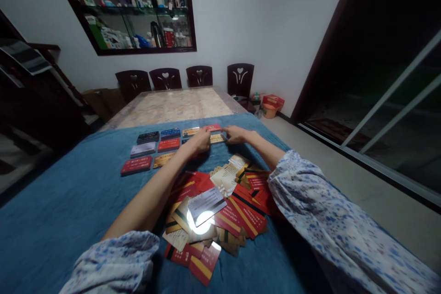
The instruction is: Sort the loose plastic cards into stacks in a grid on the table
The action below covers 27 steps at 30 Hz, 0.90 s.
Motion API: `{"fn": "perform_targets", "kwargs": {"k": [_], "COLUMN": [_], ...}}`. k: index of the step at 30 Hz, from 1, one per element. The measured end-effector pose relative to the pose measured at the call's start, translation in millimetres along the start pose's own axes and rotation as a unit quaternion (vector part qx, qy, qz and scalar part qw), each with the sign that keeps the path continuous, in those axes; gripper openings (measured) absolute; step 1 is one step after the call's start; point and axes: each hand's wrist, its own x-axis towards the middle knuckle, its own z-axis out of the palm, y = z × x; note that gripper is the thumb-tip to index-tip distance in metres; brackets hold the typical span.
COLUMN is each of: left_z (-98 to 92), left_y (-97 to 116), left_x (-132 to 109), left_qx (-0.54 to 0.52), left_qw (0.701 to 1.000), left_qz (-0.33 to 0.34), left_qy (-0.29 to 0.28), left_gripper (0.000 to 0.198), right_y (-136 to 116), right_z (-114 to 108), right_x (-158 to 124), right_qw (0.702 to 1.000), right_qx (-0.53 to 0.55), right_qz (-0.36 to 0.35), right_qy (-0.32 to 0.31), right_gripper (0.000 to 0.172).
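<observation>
Both my hands reach to the far right of several neat card stacks on a blue cloth. My left hand [202,139] is closed, its fingertips at the left end of a red card stack [214,127]. My right hand [236,134] is closed too, with a fingertip against that stack's right end. Between the hands, just nearer to me, lies a yellow card stack [217,138]. Under my forearms spreads a loose heap of red and yellow-brown cards [250,206], with a silvery card [208,202] on top. A bright light reflection covers part of the heap.
Left of my hands stand a maroon stack [136,165], a silver stack [143,149], a black stack [148,137] and a blue stack [170,133]. The blue cloth [79,193] covers the near table. Dark chairs [240,78] line the far end.
</observation>
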Motion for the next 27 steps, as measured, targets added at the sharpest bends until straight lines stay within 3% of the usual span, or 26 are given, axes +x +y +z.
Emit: {"fn": "perform_targets", "kwargs": {"k": [3,10,14,23,27], "left_z": [2.7,2.2,0.3,-12.2,-18.3], "left_y": [0,13,24,57,73], "left_x": [-7,-26,-35,-57,-66], "left_qx": [-0.008,-0.043,-0.072,-0.049,-0.032], "left_qw": [1.0,0.997,0.994,0.995,0.996], "left_qz": [0.003,0.008,0.014,0.05,0.067], "left_qy": [0.03,0.068,0.084,0.07,0.046], "left_gripper": [0.033,0.027,0.03,0.037,0.032], "right_y": [6,0,-6,-3,-2], "right_z": [2,-1,0,8,15], "right_x": [-9,-43,-62,-109,-131], "right_qw": [0.999,0.996,0.993,0.991,0.989], "right_qx": [0.014,0.008,-0.004,0.002,0.004], "right_qz": [0.004,0.014,0.012,0.001,-0.007], "right_qy": [0.037,0.088,0.117,0.137,0.145], "right_gripper": [0.054,0.028,0.023,0.022,0.02]}}
